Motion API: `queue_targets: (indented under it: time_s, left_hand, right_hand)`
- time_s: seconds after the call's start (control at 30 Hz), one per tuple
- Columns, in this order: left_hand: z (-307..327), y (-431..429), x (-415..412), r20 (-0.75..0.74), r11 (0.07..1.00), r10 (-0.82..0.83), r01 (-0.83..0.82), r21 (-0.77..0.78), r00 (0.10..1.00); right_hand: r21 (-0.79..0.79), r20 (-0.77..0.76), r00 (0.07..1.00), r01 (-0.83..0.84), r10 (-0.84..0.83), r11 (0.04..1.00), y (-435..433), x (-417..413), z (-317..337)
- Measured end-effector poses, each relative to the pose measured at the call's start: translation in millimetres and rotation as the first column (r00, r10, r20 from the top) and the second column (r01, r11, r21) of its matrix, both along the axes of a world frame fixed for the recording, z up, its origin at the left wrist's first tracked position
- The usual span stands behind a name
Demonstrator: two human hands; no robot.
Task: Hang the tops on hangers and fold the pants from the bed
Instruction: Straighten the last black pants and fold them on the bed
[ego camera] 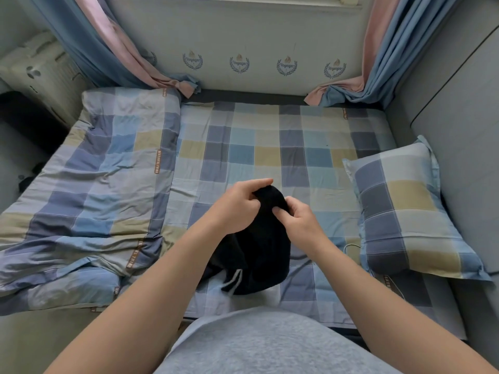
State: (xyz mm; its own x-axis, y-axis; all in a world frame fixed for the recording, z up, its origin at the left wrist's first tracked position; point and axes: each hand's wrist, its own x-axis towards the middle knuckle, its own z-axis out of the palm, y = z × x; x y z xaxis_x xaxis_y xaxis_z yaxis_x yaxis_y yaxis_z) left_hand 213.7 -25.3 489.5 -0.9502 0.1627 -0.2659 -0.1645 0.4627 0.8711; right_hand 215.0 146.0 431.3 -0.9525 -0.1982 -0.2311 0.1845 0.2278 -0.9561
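A black garment with a white drawstring (253,255), which looks like pants, hangs bunched above the near part of the checked bed (264,147). My left hand (237,206) and my right hand (299,220) both pinch its top edge, close together, lifting it while its lower part rests on the sheet. The drawstring dangles at the garment's bottom left. No hangers or tops are visible.
A checked duvet (89,201) lies crumpled over the left half of the bed. A matching pillow (407,211) sits at the right by a grey padded wall. Blue and pink curtains (113,47) hang at both far corners. A white cable (351,248) lies beside the pillow.
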Motion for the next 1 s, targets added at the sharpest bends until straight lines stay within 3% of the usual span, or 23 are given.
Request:
queue_targets:
  time_s: [0.1, 0.17, 0.23, 0.27, 0.33, 0.4, 0.5, 0.57, 0.63, 0.73, 1.0]
  left_hand:
    - [-20.4, -6.5, -0.5, -0.244, 0.946, 0.084, -0.154, -0.286, 0.966]
    - [-34.5, -10.0, -0.4, -0.257, 0.875, 0.107, -0.214, -0.434, 0.96]
    - [-48.0, -10.6, 2.8, -0.2, 0.797, 0.028, -0.143, -0.587, 0.979]
    - [-54.4, -10.4, 4.4, -0.161, 0.8, -0.003, -0.094, -0.593, 0.987]
    - [-62.2, -10.2, 7.5, -0.056, 0.893, 0.01, -0.033, -0.448, 0.998]
    - [-62.8, -9.4, 7.8, 0.053, 0.97, 0.129, -0.115, -0.214, 0.99]
    - [-50.2, -7.9, 1.4, 0.109, 0.957, 0.289, -0.284, -0.058, 0.951]
    - [-36.5, -5.3, -7.2, 0.169, 0.936, 0.341, -0.351, 0.027, 0.925]
    - [-22.8, -1.5, -13.1, 0.25, 0.923, 0.341, -0.374, 0.096, 0.906]
    - [-6.6, 7.5, -13.6, 0.242, 0.952, 0.268, -0.294, 0.081, 0.933]
    - [23.0, 5.7, -15.7, 0.158, 0.961, 0.242, -0.258, 0.095, 0.957]
  right_hand:
    - [-0.188, 0.119, 0.992, -0.008, 0.031, 0.982, 6.5, -2.5, 5.4]
    - [-0.356, 0.221, 0.974, 0.029, 0.054, 0.934, 9.9, -5.0, 13.6]
    - [-0.463, 0.274, 0.959, 0.063, 0.075, 0.884, 15.3, -9.0, 21.8]
    - [-0.493, 0.282, 0.956, 0.066, 0.087, 0.868, 19.2, -11.6, 26.3]
    - [-0.501, 0.275, 0.956, 0.048, 0.107, 0.864, 27.4, -16.7, 33.6]
    - [-0.366, 0.246, 0.967, 0.031, 0.064, 0.93, 35.2, -22.3, 32.9]
    - [0.029, 0.13, 0.99, 0.044, -0.048, 0.999, 43.4, -28.7, 20.2]
    - [0.137, 0.101, 0.995, -0.002, -0.012, 0.991, 45.1, -26.7, 11.4]
    - [0.139, 0.108, 0.986, -0.145, 0.13, 0.98, 42.0, -20.8, 5.5]
    - [0.182, 0.084, 0.955, -0.297, 0.286, 0.937, 22.1, -11.2, 3.0]
    - [0.116, -0.068, 0.966, -0.24, 0.249, 0.964, -15.9, -6.9, -0.3]
